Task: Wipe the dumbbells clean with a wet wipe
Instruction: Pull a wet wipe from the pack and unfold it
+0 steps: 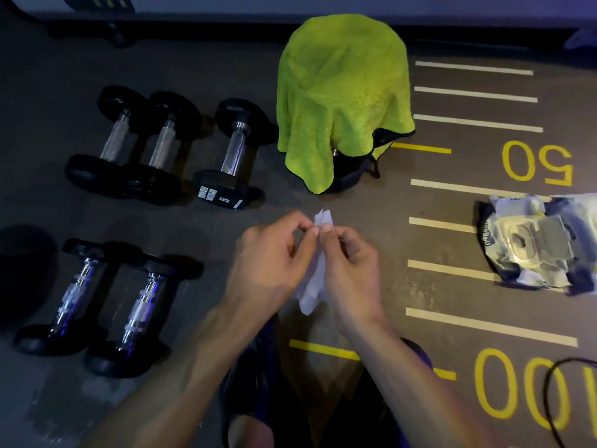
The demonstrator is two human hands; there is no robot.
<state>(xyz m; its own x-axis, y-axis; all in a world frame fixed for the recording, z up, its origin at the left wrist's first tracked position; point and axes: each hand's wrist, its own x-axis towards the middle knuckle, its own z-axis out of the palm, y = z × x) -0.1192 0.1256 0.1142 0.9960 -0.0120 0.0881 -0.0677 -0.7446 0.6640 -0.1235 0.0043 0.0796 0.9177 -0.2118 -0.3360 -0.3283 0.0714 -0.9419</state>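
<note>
- Both hands work one wet wipe (315,279) above the floor: left hand (268,263) and right hand (347,270) each pinch its top edge, grip closed on the sheet.
- It looks bunched; best to pull the corners apart until it hangs flat.
- Five dumbbells (232,156) wait on the floor to the left; the nearest seems the sensible start.
- The wipe pack (533,244) lies well apart, right.

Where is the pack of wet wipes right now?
In the head view, the pack of wet wipes lies on the floor at the far right edge, on the white floor stripes, below the painted yellow 50 and right of the right hand.
</note>
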